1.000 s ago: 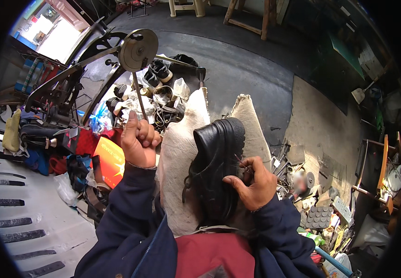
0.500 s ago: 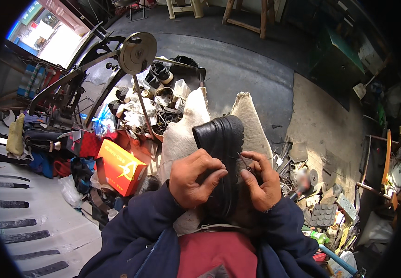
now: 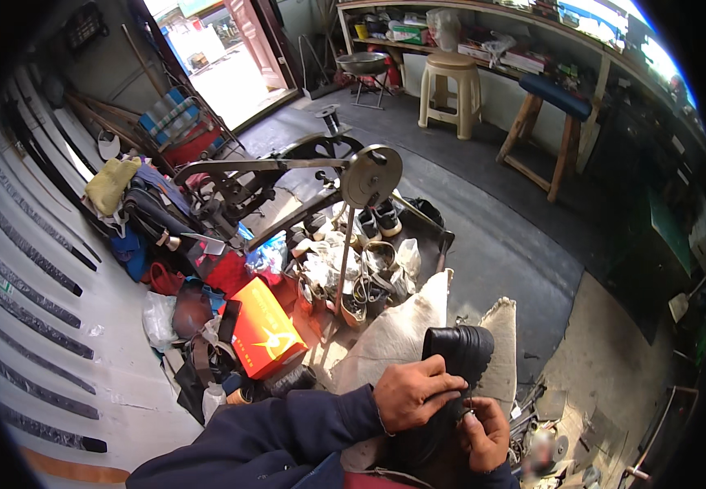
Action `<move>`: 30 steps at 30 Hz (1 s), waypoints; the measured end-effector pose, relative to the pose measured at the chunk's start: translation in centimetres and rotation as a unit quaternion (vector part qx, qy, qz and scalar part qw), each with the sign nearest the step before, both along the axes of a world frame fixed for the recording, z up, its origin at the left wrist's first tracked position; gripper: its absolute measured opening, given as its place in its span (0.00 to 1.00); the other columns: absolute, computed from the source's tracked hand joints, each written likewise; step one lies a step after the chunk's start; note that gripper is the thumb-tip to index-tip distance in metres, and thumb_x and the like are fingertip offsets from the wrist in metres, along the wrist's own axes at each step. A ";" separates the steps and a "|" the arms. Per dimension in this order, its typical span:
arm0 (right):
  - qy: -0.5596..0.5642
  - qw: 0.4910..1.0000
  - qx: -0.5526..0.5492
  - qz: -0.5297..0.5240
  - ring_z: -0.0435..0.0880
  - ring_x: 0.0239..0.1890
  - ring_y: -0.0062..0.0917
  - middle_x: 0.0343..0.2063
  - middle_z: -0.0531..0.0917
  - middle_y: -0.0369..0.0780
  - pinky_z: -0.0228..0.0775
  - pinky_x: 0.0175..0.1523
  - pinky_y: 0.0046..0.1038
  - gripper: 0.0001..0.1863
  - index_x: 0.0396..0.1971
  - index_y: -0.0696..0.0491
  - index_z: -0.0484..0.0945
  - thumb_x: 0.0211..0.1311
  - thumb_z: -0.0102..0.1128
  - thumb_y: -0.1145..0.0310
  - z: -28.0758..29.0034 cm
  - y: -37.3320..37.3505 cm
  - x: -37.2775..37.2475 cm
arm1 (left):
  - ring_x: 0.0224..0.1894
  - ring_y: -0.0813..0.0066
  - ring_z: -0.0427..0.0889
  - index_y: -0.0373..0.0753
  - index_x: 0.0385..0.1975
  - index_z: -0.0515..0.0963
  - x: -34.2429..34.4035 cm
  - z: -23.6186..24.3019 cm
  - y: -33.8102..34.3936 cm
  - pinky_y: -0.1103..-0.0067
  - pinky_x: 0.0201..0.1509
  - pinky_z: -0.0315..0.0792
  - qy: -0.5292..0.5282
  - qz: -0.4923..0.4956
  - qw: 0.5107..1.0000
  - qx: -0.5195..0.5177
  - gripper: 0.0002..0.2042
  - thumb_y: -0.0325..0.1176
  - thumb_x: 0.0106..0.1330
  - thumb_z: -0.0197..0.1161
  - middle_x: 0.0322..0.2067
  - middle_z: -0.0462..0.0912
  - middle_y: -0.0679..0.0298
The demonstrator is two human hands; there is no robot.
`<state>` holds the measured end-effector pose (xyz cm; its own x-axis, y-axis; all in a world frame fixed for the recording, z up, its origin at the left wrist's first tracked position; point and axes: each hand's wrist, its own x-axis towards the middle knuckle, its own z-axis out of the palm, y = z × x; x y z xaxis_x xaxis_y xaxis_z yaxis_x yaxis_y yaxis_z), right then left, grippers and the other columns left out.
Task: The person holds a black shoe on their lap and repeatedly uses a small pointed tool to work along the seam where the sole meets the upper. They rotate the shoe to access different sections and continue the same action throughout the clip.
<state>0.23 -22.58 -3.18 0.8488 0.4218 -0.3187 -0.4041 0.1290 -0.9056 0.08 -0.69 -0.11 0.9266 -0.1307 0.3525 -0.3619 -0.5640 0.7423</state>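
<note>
A black leather shoe (image 3: 457, 348) lies on the thick off-white cloth (image 3: 394, 330) over my lap, its toe pointing away from me. My left hand (image 3: 420, 395) rests across the shoe from the left. Its fingertips are pinched together at the shoe's right edge, and whatever they hold is too small to see. Close by on the right, my right hand (image 3: 486, 433) has thumb and forefinger closed on a small thin piece that I cannot identify. The rear of the shoe is hidden by my hands and sleeve.
Left of my lap stands an orange-red box (image 3: 265, 330) amid bags and scraps. Beyond it, a hand-cranked machine with a metal wheel (image 3: 372, 177) rises over a heap of shoes (image 3: 377, 265). Farther off are a plastic stool (image 3: 451, 94) and a wooden stool (image 3: 544, 134). Tools lie at right.
The view has swung up and left, so the doorway, stools and shelf show more. My left hand has moved across the shoe, closer to my right hand.
</note>
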 end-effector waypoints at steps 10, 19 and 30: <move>-0.018 0.999 0.032 0.012 0.71 0.22 0.13 0.30 0.82 0.35 0.62 0.28 0.17 0.13 0.53 0.56 0.78 0.74 0.59 0.69 -1.1 -0.1 -0.5 | 0.30 0.62 0.83 0.43 0.39 0.86 0.0 -0.7 -0.4 0.71 0.30 0.75 -0.006 0.001 0.999 0.035 0.06 0.33 0.65 0.71 0.30 0.76 0.63; -0.029 0.999 0.014 0.005 0.65 0.22 0.08 0.30 0.79 0.30 0.55 0.28 0.14 0.15 0.59 0.54 0.76 0.77 0.54 0.69 0.8 0.6 -0.4 | 0.32 0.58 0.83 0.40 0.39 0.81 -0.1 -0.3 -0.5 0.69 0.32 0.76 -0.011 0.012 1.000 -0.009 0.05 0.28 0.66 0.68 0.32 0.77 0.61; -0.072 0.974 -0.168 0.132 0.82 0.26 0.16 0.28 0.87 0.38 0.73 0.33 0.21 0.10 0.47 0.60 0.81 0.69 0.62 0.78 2.4 -2.8 1.4 | 0.31 0.54 0.84 0.36 0.36 0.80 0.4 -0.2 -0.3 0.69 0.33 0.77 0.014 0.018 0.999 -0.027 0.06 0.23 0.61 0.69 0.31 0.80 0.56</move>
